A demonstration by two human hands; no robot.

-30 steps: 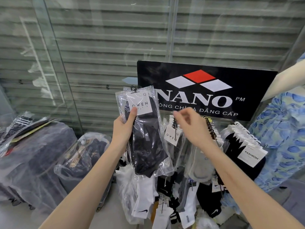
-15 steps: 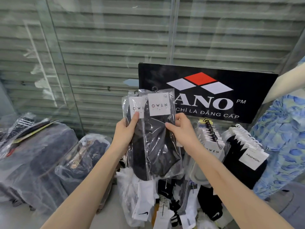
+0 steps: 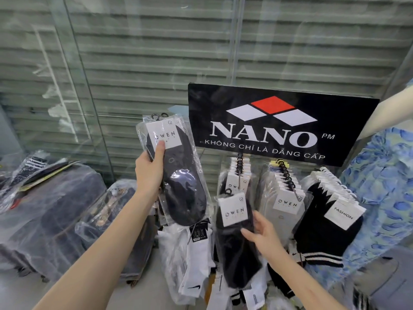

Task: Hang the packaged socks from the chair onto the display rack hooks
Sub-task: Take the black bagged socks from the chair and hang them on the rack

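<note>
While one pack waits in reserve, another is being threaded onto a hook.

Behind both hands stands the display rack (image 3: 283,121) with its black NANO sign, rows of packs already hung beneath it. The left hand (image 3: 149,173), raised up and to the left, pinches a stack of packaged socks (image 3: 178,173), thumb on the label card. Lower right, the right hand (image 3: 260,236) has its fingers curled on a single OWEN pack (image 3: 234,231), its hanger loop just at the tip of the left-most hook (image 3: 239,175). Whether the loop is already on I cannot tell; next, I judge, slide it back and let go.
</note>
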